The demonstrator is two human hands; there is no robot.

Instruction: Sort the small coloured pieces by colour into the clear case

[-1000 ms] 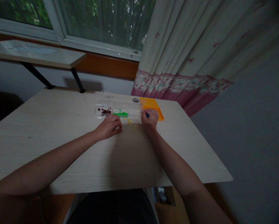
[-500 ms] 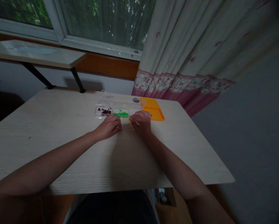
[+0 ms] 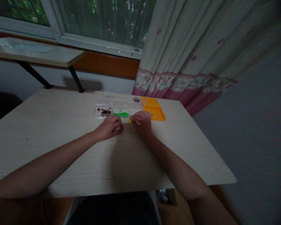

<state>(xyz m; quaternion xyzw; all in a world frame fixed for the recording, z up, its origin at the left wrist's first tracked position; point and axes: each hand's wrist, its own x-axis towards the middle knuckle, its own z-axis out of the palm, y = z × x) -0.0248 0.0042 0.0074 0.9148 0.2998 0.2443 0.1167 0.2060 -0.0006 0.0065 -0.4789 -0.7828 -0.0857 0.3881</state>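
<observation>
My left hand (image 3: pixel 110 126) lies curled on the pale wooden table (image 3: pixel 60 137), just in front of a clear compartment box (image 3: pixel 119 110) that holds dark red beads (image 3: pixel 105 111) and green beads (image 3: pixel 121 114). My right hand (image 3: pixel 142 122) is closed in a pinch round a thin tool I cannot name, its tip close to my left fingers. A few small yellow beads (image 3: pixel 131 123) lie on the table between the two hands, partly hidden by my right hand.
An orange tray (image 3: pixel 153 109) sits right of the box, behind my right hand. A small dark round thing (image 3: pixel 136 100) lies at the box's far side. A curtain (image 3: pixel 185 59) hangs beyond the table's far right corner. A second table (image 3: pixel 34 54) stands under the window.
My right hand has moved left from the orange tray's edge to the yellow beads, beside my left hand. The left hand has stayed in place.
</observation>
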